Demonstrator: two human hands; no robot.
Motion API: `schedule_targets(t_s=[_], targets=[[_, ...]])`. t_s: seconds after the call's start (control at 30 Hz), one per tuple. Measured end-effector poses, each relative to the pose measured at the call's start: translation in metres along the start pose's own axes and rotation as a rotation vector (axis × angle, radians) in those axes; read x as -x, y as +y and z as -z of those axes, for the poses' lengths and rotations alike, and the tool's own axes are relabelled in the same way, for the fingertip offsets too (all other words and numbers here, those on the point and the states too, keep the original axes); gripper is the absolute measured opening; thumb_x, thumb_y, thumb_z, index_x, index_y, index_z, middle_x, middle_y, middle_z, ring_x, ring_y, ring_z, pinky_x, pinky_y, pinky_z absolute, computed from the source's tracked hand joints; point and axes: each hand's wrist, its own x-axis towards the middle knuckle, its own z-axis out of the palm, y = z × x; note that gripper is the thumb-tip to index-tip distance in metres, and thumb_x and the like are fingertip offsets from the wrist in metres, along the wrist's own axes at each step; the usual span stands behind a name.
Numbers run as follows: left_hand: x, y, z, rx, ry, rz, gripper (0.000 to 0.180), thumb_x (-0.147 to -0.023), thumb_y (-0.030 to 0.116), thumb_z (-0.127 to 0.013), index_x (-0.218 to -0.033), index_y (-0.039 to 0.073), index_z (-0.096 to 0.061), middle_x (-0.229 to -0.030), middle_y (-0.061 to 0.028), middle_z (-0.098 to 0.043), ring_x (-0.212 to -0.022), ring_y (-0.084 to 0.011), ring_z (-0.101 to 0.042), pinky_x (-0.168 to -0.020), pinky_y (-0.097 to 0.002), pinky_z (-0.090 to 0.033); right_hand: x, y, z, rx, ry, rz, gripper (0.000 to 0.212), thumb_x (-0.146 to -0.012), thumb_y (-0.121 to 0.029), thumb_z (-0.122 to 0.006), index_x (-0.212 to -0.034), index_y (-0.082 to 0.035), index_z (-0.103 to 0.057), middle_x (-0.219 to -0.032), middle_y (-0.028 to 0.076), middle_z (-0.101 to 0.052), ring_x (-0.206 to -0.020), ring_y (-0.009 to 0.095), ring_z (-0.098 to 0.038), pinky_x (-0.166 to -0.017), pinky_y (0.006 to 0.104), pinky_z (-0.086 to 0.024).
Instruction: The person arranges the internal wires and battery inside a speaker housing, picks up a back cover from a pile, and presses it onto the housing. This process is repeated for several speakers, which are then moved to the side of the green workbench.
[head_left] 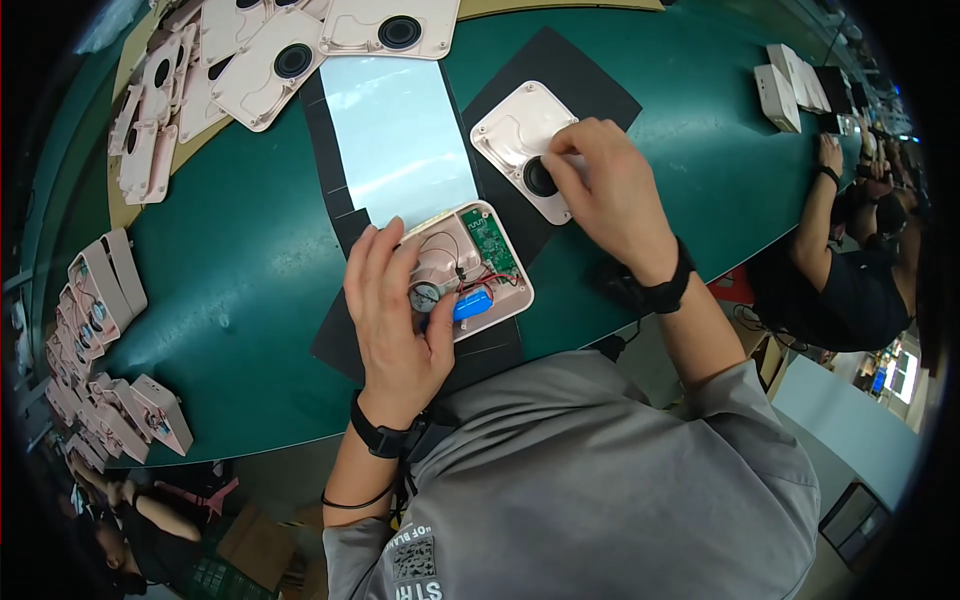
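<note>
A pale pink plastic housing (519, 297) lies open-side up before me, holding a green circuit board (489, 241), a blue wrapped battery (472, 305), a round metal component (425, 296) and thin red and black wires. My left hand (393, 310) grips its left side, fingers over the wall and thumb beside the battery. Farther right, a matching pink cover panel (518, 124) lies on a black mat. My right hand (612, 188) has its fingers drawn together at the edge of the panel's black round part (538, 177); whatever lies between the fingertips is hidden.
A glossy light blue sheet (402, 140) lies on the black mat (588, 85). Several pink panels with black rounds (262, 78) are piled at the far left. Wired housings (163, 412) stand along the left of the green table (245, 260). Co-workers sit at both sides; white boxes (778, 98) stand far right.
</note>
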Motion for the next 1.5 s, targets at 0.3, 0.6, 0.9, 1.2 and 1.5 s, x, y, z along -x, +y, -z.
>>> schedule_targets(t_s=[0.3, 0.6, 0.9, 1.2, 1.5], targets=[[0.001, 0.000, -0.002, 0.028, -0.007, 0.021, 0.080, -0.086, 0.002, -0.078, -0.155, -0.003, -0.036, -0.156, -0.0246, -0.048, -0.147, -0.0493, -0.041, -0.120, -0.0567, -0.033, 0.002, -0.016, -0.021, 0.050, 0.133, 0.228, 0.013, -0.086, -0.008, -0.078, -0.096, -0.002, -0.072, -0.100, 0.013, -0.069, -0.091, 0.033, -0.064, -0.082, 0.0393, -0.053], [0.000, 0.020, 0.030, 0.313, 0.122, 0.118, 0.084, -0.082, 0.008, -0.086, -0.151, -0.004, -0.039, -0.152, -0.0229, -0.052, -0.138, -0.0394, -0.051, -0.111, -0.0465, -0.043, 0.019, -0.029, 0.095, -1.178, -0.284, -0.283, 0.017, -0.100, -0.013, -0.066, -0.094, 0.004, -0.067, -0.099, 0.006, -0.066, -0.088, 0.014, -0.060, -0.076, 0.0295, -0.047], [0.015, 0.031, 0.068, 0.706, -0.244, 0.239, 0.026, -0.086, 0.010, -0.087, -0.100, -0.003, -0.069, -0.087, -0.0115, -0.076, -0.069, -0.0170, -0.071, -0.057, -0.0264, -0.052, 0.020, -0.068, 0.072, -1.428, -0.973, -0.630, 0.029, -0.097, -0.021, -0.074, -0.107, 0.006, -0.073, -0.105, 0.013, -0.070, -0.093, 0.020, -0.066, -0.082, 0.0337, -0.052], [0.024, 0.017, 0.063, 0.842, 0.003, 0.745, 0.016, -0.098, 0.009, -0.077, -0.096, -0.006, -0.071, -0.079, -0.0083, -0.075, -0.066, -0.0094, -0.070, -0.059, -0.0222, -0.054, 0.019, -0.067, 0.048, -0.920, -0.465, -0.231, 0.016, -0.094, -0.006, -0.076, -0.106, 0.004, -0.079, -0.099, 0.012, -0.071, -0.087, 0.017, -0.066, -0.077, 0.0287, -0.052], [0.005, -0.006, 0.058, 0.724, -0.014, 0.762, 0.020, -0.101, 0.012, -0.075, -0.091, -0.005, -0.070, -0.076, -0.0062, -0.072, -0.061, -0.0078, -0.067, -0.056, -0.0219, -0.052, 0.002, -0.073, 0.020, -0.570, -0.272, -0.144, 0.020, -0.088, 0.004, -0.079, -0.108, 0.002, -0.080, -0.094, 0.008, -0.070, -0.083, 0.014, -0.064, -0.070, 0.0254, -0.050]])
